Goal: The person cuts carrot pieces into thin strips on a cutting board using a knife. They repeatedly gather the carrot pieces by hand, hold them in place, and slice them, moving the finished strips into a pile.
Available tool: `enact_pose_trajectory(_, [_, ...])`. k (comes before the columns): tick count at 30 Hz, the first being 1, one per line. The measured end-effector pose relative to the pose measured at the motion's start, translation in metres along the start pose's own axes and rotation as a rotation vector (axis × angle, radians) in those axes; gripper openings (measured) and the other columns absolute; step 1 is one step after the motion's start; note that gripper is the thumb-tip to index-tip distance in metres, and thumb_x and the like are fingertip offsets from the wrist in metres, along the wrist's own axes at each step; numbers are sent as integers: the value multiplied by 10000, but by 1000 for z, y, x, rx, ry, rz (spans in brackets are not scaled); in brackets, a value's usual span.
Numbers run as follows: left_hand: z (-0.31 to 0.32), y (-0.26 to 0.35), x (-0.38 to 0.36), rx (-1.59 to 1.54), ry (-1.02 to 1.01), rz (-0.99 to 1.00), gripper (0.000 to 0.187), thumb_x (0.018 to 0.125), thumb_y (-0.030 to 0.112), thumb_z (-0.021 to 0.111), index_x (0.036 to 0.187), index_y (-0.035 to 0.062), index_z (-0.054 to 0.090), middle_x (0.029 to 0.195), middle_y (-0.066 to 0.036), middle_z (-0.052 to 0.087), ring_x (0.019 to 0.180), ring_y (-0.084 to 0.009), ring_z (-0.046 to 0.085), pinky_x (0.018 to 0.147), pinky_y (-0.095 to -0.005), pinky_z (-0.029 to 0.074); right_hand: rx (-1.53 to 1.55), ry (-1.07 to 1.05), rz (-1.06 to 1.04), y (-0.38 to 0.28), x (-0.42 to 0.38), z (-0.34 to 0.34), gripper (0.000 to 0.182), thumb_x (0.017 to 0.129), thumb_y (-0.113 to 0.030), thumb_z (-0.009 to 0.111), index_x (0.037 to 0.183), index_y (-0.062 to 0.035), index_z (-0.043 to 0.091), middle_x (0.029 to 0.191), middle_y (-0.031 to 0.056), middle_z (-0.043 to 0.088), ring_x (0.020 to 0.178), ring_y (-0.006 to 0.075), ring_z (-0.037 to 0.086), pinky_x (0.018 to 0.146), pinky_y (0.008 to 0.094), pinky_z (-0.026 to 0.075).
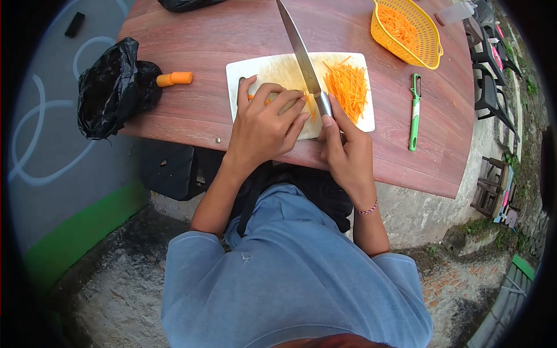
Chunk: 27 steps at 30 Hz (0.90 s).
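A white cutting board (272, 66) lies near the table's front edge. My right hand (348, 148) grips the handle of a large knife (301, 55), its blade pointing away over the board. Under the curled fingers of my left hand (264, 124) are orange carrot pieces (251, 98), mostly hidden by the hand. Thin carrot strips lie between those fingers and the blade. To the right of the knife, a pile of shredded carrot (348, 90) rests on the board.
A yellow basket (426, 55) with shredded carrot stands at the back right, a green peeler (415, 113) below it. Carrot chunks (175, 78) lie beside a black plastic bag (110, 87) at the left. A clear bottle (455, 14) is at the far right edge.
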State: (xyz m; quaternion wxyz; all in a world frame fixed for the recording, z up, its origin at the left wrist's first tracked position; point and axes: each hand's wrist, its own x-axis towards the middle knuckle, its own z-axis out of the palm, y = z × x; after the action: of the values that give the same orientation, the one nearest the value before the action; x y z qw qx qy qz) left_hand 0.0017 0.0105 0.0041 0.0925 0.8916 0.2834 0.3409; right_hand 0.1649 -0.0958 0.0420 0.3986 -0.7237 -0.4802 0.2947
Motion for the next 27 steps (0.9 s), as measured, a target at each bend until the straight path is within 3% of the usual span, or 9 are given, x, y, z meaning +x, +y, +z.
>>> enact_pose_trajectory(2, [-1, 0, 0, 2, -20, 5, 267, 916, 253, 786, 1126, 93, 823, 1164, -14, 753, 1095, -241, 655, 1138, -599, 368, 4, 10, 7, 0, -3, -2, 433, 1094, -161, 624, 1472, 49, 608, 863, 252, 717, 747, 293, 741, 728, 391, 564])
enact_pose_trajectory(4, [-3, 1, 2, 9, -36, 7, 299, 925, 277, 783, 1164, 100, 816, 1187, -15, 742, 1108, -244, 646, 1139, -599, 361, 34, 12, 51, -3, -4, -8, 433, 1100, -148, 617, 1485, 49, 604, 794, 173, 691, 692, 182, 674, 692, 349, 551])
enact_pose_trajectory(5, [-5, 2, 2, 25, -79, 0, 340, 927, 284, 789, 1223, 116, 801, 1231, -23, 728, 1149, -255, 631, 1155, -595, 355, 34, 11, 49, -4, -6, -10, 433, 1100, -148, 617, 1485, 49, 604, 794, 173, 691, 692, 182, 674, 692, 349, 551])
enact_pose_trajectory(7, [-8, 5, 4, 40, -123, -11, 386, 930, 290, 796, 1281, 131, 787, 1276, -31, 714, 1190, -265, 616, 1171, -590, 350, 150, 19, 93, -5, -11, -15, 435, 1110, -133, 604, 1515, 26, 595, 768, 81, 663, 665, 99, 600, 644, 296, 528])
enact_pose_trajectory(10, [-9, 6, 6, 46, -153, -11, 408, 946, 313, 780, 1313, 134, 776, 1280, -43, 696, 1227, -276, 595, 1180, -597, 333, 227, 23, 84, -2, -21, -20, 452, 1119, -124, 591, 1550, 6, 568, 797, 35, 678, 648, 61, 582, 608, 262, 506])
enact_pose_trajectory(16, [-6, -6, 0, -42, 116, -29, 284, 910, 224, 808, 1171, 112, 801, 1139, -40, 717, 1070, -259, 652, 1121, -557, 385, 286, -113, 163, -16, -43, -27, 476, 1122, -130, 589, 1583, -21, 538, 824, 47, 697, 612, 70, 595, 587, 263, 512])
enact_pose_trajectory(18, [-9, -7, -2, -79, 193, -72, 205, 903, 100, 808, 1107, 95, 788, 1094, -72, 728, 1020, -274, 686, 1082, -534, 462, 265, -145, 175, -14, -51, -24, 469, 1123, -134, 587, 1578, -29, 547, 824, 50, 702, 603, 79, 606, 584, 266, 517])
enact_pose_trajectory(21, [-7, -10, -3, -104, 254, -84, 119, 890, 141, 815, 957, 84, 736, 1060, -57, 721, 973, -274, 677, 1059, -514, 446, 205, -186, 223, -7, -56, -19, 466, 1128, -161, 585, 1574, -29, 552, 806, 47, 689, 591, 81, 597, 578, 269, 514])
enact_pose_trajectory(27, [-9, -9, -4, -131, 236, -49, 122, 925, 164, 783, 974, 71, 722, 1063, -83, 718, 992, -288, 671, 1037, -524, 448, 167, -80, 232, -2, -36, -38, 475, 1133, -206, 578, 1577, -38, 552, 754, 25, 644, 591, 75, 581, 572, 273, 501])
